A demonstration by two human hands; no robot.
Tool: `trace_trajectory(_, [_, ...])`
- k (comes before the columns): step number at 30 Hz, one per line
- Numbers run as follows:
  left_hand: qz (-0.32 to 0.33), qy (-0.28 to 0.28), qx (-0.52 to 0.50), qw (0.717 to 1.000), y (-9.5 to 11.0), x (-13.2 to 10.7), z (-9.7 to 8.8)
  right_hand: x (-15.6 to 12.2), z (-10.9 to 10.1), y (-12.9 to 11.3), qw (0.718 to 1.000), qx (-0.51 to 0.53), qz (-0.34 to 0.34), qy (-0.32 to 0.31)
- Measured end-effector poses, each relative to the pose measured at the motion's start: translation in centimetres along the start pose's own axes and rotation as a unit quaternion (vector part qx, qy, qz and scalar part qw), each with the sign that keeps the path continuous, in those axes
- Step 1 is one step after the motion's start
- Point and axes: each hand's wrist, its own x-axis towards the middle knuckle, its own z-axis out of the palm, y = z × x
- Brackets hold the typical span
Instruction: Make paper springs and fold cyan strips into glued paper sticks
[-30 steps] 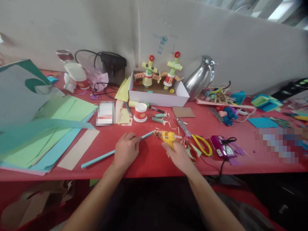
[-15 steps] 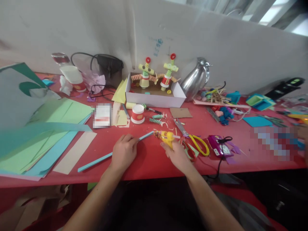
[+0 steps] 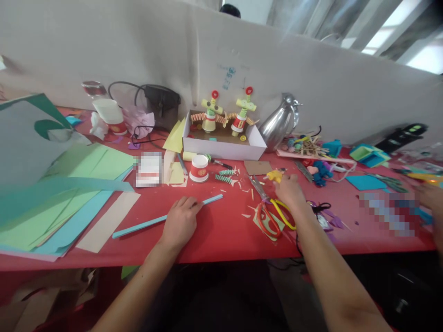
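My left hand (image 3: 180, 220) presses and pinches a narrow light-blue paper strip (image 3: 140, 228) on the red table. The strip slants up to the right, and its far end sticks out past my fingers. Further right, my right hand (image 3: 291, 192) is closed on a small yellow glue gun (image 3: 275, 175), its front part near a brown cardboard piece (image 3: 259, 168). Below that hand lie scissors with yellow handles (image 3: 284, 215) and scissors with orange-red handles (image 3: 268, 222). A red and white paper cup (image 3: 199, 168) stands beyond my left hand, beside folded green paper springs (image 3: 224, 178).
At the back, a white box (image 3: 221, 150) holds two paper-cup figures, next to a steel jug (image 3: 279, 121). Coloured sheets (image 3: 79, 184) cover the left side. A purple device with a black cord (image 3: 321, 216) lies right, and another person's hand (image 3: 429, 196) shows at the right edge.
My right hand has carried the glue gun to the right and further back, away from the strip's end. My left hand stays on the strip. The view has shifted slightly.
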Motion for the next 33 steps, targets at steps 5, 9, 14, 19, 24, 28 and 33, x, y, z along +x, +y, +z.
trace_trajectory(5, [0.016,-0.008,-0.003,1.0,0.2,0.1,0.0,-3.8,-0.2,-5.3,0.982,0.106,-0.142,0.062])
trace_trajectory(9, [0.016,-0.02,0.009,1.0,0.4,0.2,-0.4,-7.8,-0.1,-11.0,0.901,0.26,-0.348,0.005])
trace_trajectory(14, [0.032,-0.015,0.013,0.999,0.4,0.3,-0.3,-8.4,0.5,-12.6,0.901,0.245,-0.357,-0.019])
trace_trajectory(19, [0.056,-0.024,-0.004,0.998,0.4,0.4,0.0,-8.3,0.4,-12.5,0.895,0.242,-0.376,0.002])
trace_trajectory(24, [0.032,-0.049,0.034,0.998,0.8,0.4,-0.5,-8.3,-0.4,-13.4,0.902,0.217,-0.37,-0.047])
trace_trajectory(28, [0.019,-0.068,0.041,0.997,1.3,0.3,-1.0,-8.9,-1.6,-14.3,0.916,0.152,-0.369,-0.034])
trace_trajectory(33, [-0.044,-0.056,-0.041,0.997,1.2,-0.2,-1.0,-10.1,-2.0,-15.3,0.928,0.124,-0.351,0.002])
